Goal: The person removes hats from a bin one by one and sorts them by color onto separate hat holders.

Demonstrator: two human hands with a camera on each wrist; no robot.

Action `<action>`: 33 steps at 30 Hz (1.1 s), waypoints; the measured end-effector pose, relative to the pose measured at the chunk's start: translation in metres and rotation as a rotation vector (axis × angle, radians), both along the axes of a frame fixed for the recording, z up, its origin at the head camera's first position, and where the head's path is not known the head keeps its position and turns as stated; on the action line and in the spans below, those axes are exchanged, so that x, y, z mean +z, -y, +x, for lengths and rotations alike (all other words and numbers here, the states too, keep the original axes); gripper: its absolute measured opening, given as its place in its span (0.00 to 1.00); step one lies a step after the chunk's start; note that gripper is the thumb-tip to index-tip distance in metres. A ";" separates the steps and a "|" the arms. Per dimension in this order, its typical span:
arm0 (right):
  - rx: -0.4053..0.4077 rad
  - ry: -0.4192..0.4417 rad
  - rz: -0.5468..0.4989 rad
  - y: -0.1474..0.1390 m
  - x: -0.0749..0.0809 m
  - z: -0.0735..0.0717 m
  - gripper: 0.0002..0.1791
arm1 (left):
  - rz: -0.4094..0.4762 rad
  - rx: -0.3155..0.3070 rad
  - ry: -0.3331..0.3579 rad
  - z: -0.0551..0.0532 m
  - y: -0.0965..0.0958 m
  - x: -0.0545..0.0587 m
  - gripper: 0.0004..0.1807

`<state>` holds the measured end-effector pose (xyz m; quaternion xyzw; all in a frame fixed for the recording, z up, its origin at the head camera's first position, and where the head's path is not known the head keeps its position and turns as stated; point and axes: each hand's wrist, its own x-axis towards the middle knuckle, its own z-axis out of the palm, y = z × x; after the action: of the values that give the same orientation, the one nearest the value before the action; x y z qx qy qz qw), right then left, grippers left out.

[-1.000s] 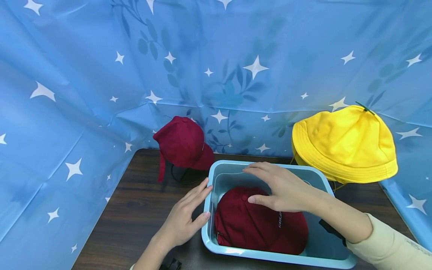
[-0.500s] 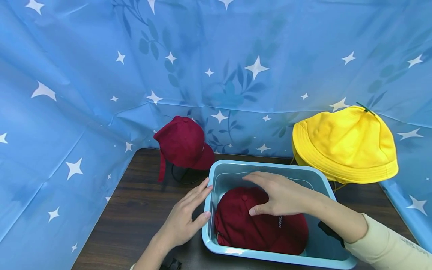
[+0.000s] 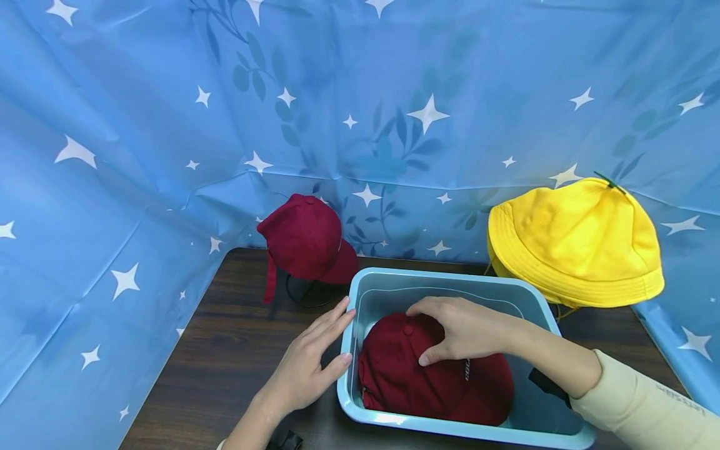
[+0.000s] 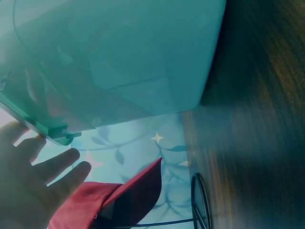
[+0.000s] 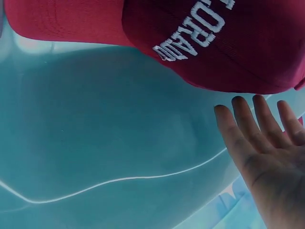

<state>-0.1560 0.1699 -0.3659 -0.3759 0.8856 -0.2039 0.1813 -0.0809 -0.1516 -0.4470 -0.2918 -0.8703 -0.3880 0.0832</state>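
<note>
A dark red baseball cap [image 3: 394, 381] lies in a light blue plastic bin [image 3: 472, 432], its brim toward the right; white embroidered letters show on its front panel [image 5: 195, 38]. My right hand [image 3: 464, 325] is inside the bin over the cap's crown, thumb and fingers spread apart. In the right wrist view the fingers of this hand [image 5: 269, 148] are nearly straight, fingertips right at the crown's edge. My left hand [image 3: 304, 362] rests with extended fingers against the bin's left rim. From the left wrist view, the fingertips [image 4: 66, 155] sit beside that rim.
A second red cap [image 3: 306, 240] hangs on a black wire stand [image 3: 304, 300] behind the bin's left corner. To the back right is a yellow bucket hat [image 3: 579, 240]. The dark wooden table [image 3: 225, 350] meets a blue star-patterned curtain [image 3: 360, 81].
My right hand has lowered from above the bin's back rim down to the red cap inside. The left hand stays at the rim.
</note>
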 end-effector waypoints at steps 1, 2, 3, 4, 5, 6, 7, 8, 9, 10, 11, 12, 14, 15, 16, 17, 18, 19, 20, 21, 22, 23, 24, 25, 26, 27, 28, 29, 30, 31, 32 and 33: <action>0.004 0.002 0.007 0.000 -0.001 0.000 0.42 | 0.000 0.000 0.000 0.000 0.000 0.000 0.33; 0.008 0.005 0.011 0.000 -0.001 -0.001 0.40 | 0.001 0.000 0.001 0.000 0.000 0.000 0.33; 0.013 0.005 0.015 0.001 -0.002 -0.001 0.39 | 0.002 0.000 0.002 0.000 0.000 0.000 0.33; 0.019 0.003 0.017 0.001 -0.002 -0.002 0.38 | 0.001 0.001 0.001 0.001 0.000 0.000 0.33; 0.026 0.000 0.019 0.001 -0.003 -0.002 0.36 | 0.001 0.002 -0.001 0.001 0.000 0.000 0.34; 0.031 -0.003 0.020 0.002 -0.003 -0.002 0.35 | 0.002 0.002 -0.002 0.001 0.000 0.000 0.34; 0.036 -0.007 0.019 0.002 -0.003 -0.003 0.34 | 0.001 0.003 -0.004 0.001 0.000 0.000 0.34; 0.041 -0.009 0.015 0.002 -0.003 -0.003 0.32 | 0.002 0.004 -0.004 0.000 0.000 0.000 0.34; 0.044 -0.013 0.014 0.002 -0.003 -0.003 0.31 | 0.002 0.004 -0.005 0.000 0.000 0.000 0.34; 0.048 -0.015 0.011 0.002 -0.003 -0.003 0.30 | 0.002 0.005 -0.005 0.000 0.000 0.000 0.34; 0.052 -0.017 0.007 0.002 -0.003 -0.003 0.30 | 0.002 0.005 -0.003 0.000 0.000 0.000 0.34; 0.056 -0.019 0.003 0.002 -0.003 -0.003 0.29 | 0.002 0.005 -0.002 0.000 0.000 0.000 0.34; 0.067 -0.019 -0.005 0.002 -0.004 -0.004 0.27 | 0.003 0.005 0.000 0.000 0.000 0.000 0.34; 0.072 -0.019 -0.009 0.003 -0.004 -0.004 0.27 | 0.002 0.004 0.000 0.001 0.000 0.000 0.33; 0.077 -0.020 -0.013 0.003 -0.005 -0.004 0.26 | 0.003 0.003 0.002 0.001 0.000 0.000 0.33; 0.084 -0.022 -0.019 0.003 -0.006 -0.004 0.25 | 0.003 0.003 0.002 0.001 0.000 0.000 0.33; 0.090 -0.025 -0.025 0.003 -0.006 -0.004 0.24 | 0.004 0.002 0.003 0.001 0.000 0.000 0.33; 0.097 -0.028 -0.030 0.003 -0.007 -0.005 0.24 | 0.005 0.001 0.004 0.001 0.000 0.000 0.33; 0.104 -0.034 -0.035 0.004 -0.007 -0.005 0.23 | 0.006 0.001 0.004 0.001 0.000 0.000 0.33; 0.111 -0.039 -0.043 0.004 -0.008 -0.005 0.22 | 0.007 0.000 0.005 0.001 0.000 0.000 0.33; 0.119 -0.048 -0.050 0.005 -0.008 -0.006 0.21 | 0.006 0.001 0.005 0.001 0.000 0.000 0.33; 0.128 -0.055 -0.058 0.006 -0.008 -0.006 0.20 | 0.006 0.002 0.005 0.001 0.000 0.000 0.34; 0.134 -0.063 -0.063 0.007 -0.008 -0.006 0.19 | 0.007 0.002 0.004 0.001 0.000 0.000 0.34; 0.140 -0.074 -0.067 0.008 -0.009 -0.007 0.18 | 0.007 0.002 0.004 0.001 0.000 0.000 0.34; 0.145 -0.086 -0.071 0.008 -0.009 -0.007 0.16 | 0.006 0.004 0.002 0.001 0.000 0.000 0.34; 0.149 -0.098 -0.074 0.009 -0.009 -0.007 0.16 | 0.005 0.004 0.001 0.001 0.000 0.000 0.34; 0.151 -0.111 -0.077 0.009 -0.009 -0.007 0.15 | 0.004 0.005 0.000 0.001 0.000 0.000 0.34; 0.150 -0.122 -0.079 0.009 -0.009 -0.007 0.14 | 0.004 0.004 -0.002 0.001 0.000 0.000 0.34; 0.149 -0.134 -0.081 0.009 -0.010 -0.007 0.14 | 0.003 0.003 -0.004 0.001 0.000 0.001 0.34; 0.148 -0.144 -0.083 0.008 -0.010 -0.007 0.13 | 0.003 0.002 -0.005 0.001 0.000 0.001 0.34; 0.148 -0.153 -0.086 0.008 -0.010 -0.007 0.13 | 0.003 0.003 -0.008 0.001 0.000 0.001 0.34; 0.147 -0.161 -0.088 0.008 -0.010 -0.007 0.13 | 0.003 0.002 -0.010 0.001 0.000 0.001 0.34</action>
<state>-0.1626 0.1620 -0.3763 -0.4625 0.8575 -0.1981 0.1075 -0.0802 -0.1513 -0.4462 -0.2925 -0.8697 -0.3877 0.0883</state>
